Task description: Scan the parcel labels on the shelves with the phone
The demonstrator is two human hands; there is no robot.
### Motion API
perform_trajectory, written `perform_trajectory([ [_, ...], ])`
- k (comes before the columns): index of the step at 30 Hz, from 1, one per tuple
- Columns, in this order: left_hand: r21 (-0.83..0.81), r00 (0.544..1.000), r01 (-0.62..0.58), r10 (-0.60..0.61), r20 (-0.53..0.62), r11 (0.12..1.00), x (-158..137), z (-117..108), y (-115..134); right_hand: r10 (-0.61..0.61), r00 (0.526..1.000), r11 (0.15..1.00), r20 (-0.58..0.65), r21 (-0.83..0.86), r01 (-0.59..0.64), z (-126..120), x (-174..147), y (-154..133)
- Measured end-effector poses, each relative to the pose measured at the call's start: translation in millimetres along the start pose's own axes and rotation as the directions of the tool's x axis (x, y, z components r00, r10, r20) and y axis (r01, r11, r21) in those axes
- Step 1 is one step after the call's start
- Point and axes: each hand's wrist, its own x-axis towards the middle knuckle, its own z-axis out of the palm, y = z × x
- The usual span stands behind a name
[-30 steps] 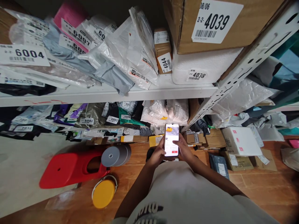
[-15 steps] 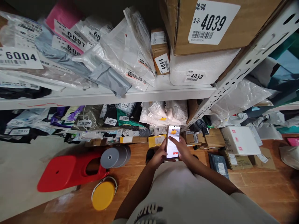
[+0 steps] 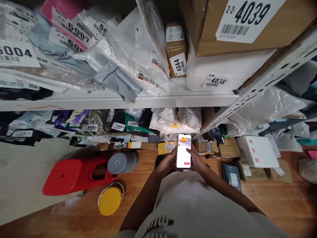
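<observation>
A smartphone (image 3: pixel 184 152) with a lit screen is held upright in front of my body, low in the middle of the head view. The screen has a picture with a yellow patch at its top, and a small red button at its lower right. My left hand (image 3: pixel 168 162) is wrapped round the phone's left side. At its right edge is my right hand (image 3: pixel 195 159), closed on the phone with the thumb over the screen's side. The fingers behind the phone are hidden.
A white metal shelf (image 3: pixel 119 101) full of labelled parcels spans the view above my hands. Cardboard boxes (image 3: pixel 229 147) and a white box (image 3: pixel 257 152) stand at right. On the floor at left are a red stool (image 3: pixel 63 177), a grey cylinder (image 3: pixel 121 162) and a yellow-lidded bucket (image 3: pixel 110 201).
My right thumb has drawn back from the upper left of the screen to its right edge. The phone stays in both hands. The view has moved slightly closer to the shelf.
</observation>
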Motion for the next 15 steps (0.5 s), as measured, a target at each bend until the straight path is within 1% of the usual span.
perform_trajectory([
  [2,-0.012,0.999,0.009,-0.01,-0.047,1.0,0,-5,-1,0.022,1.0,1.0,0.012,-0.004,-0.022,-3,-2,-1],
  [3,-0.033,0.995,0.013,-0.016,-0.098,0.999,0,-10,-4,0.034,0.999,0.999,0.021,-0.007,-0.033,-3,-3,-2],
  [4,-0.044,0.984,0.026,-0.033,-0.176,0.999,1,-17,-8,0.046,0.998,0.999,0.032,-0.011,-0.045,-4,-4,-4],
  [5,-0.041,0.96,0.053,-0.063,-0.274,0.998,2,-25,-13,0.058,0.997,0.998,0.046,-0.014,-0.058,-5,-5,-6],
  [7,-0.006,0.876,0.149,-0.135,-0.463,0.989,3,-45,-24,0.084,0.994,0.996,0.076,-0.015,-0.083,-8,-6,-11],
  [8,0.025,0.837,0.211,-0.167,-0.521,0.977,3,-56,-28,0.095,0.991,0.996,0.091,-0.011,-0.094,-10,-7,-13],
  [9,0.061,0.813,0.271,-0.195,-0.549,0.961,2,-67,-31,0.102,0.99,0.995,0.102,-0.002,-0.102,-13,-7,-14],
  [10,0.102,0.805,0.323,-0.216,-0.553,0.941,1,-79,-31,0.104,0.989,0.994,0.109,0.01,-0.106,-17,-7,-15],
  [12,0.204,0.811,0.406,-0.248,-0.53,0.891,1,-104,-26,0.089,0.991,0.995,0.099,0.046,-0.093,-22,-9,-11],
  [14,0.315,0.827,0.452,-0.26,-0.498,0.834,2,-129,-12,0.047,0.997,0.994,0.054,0.093,-0.052,-20,-14,0],
  [15,0.374,0.838,0.467,-0.266,-0.476,0.802,4,-140,-2,0.018,1.0,0.993,0.018,0.119,-0.02,-16,-19,7],
])
